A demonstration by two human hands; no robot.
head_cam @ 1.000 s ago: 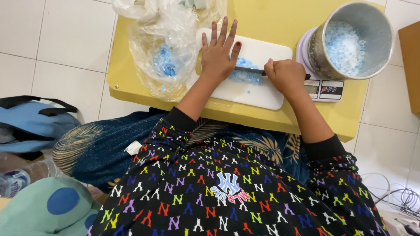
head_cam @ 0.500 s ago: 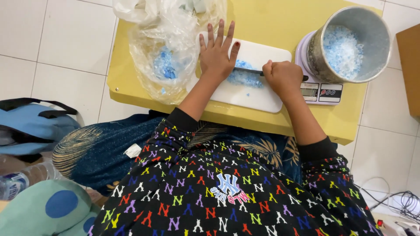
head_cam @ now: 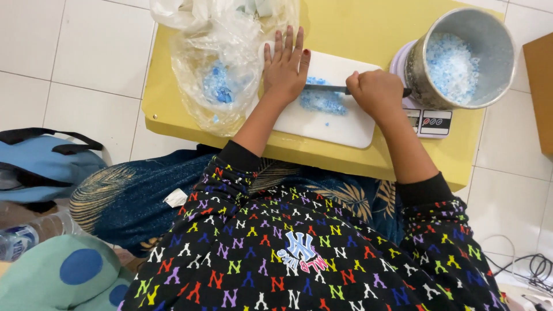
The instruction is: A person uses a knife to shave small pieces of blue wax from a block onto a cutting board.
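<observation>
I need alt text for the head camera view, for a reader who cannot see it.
Seen from above, a person's right hand grips a knife over pale blue bits on a white cutting board, while the left hand lies flat beside them. A clear plastic bag and a metal pot on a scale share the yellow table.

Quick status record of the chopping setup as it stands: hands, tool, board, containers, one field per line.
left hand: flat, fingers spread, pressing on the white cutting board
right hand: fist closed on the knife, blade lying over the pile
pile: light blue chopped pieces on the board, between the hands
metal container: holds pale blue pieces, stands on a digital scale
plastic bag: clear, blue pieces inside, left of the board
table: yellow, small
</observation>
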